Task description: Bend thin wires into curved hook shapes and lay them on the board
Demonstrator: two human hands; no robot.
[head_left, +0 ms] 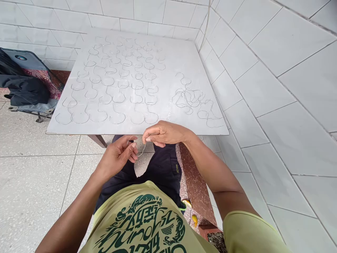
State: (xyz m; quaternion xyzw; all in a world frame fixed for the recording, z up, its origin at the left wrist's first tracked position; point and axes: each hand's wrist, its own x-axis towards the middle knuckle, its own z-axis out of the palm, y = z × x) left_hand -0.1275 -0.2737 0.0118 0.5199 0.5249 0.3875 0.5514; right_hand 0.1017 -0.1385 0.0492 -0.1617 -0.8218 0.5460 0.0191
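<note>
A bent wire (pixel 140 151) is pinched between thumb and forefinger of the right hand (pixel 164 134) and gripped by the curled fingers of the left hand (pixel 117 158), just nearer than the white board (pixel 163 121) laid with wire shapes (pixel 113 84).

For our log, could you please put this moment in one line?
left hand: bent wire | right hand: pinching it | white board: wire shapes
</note>
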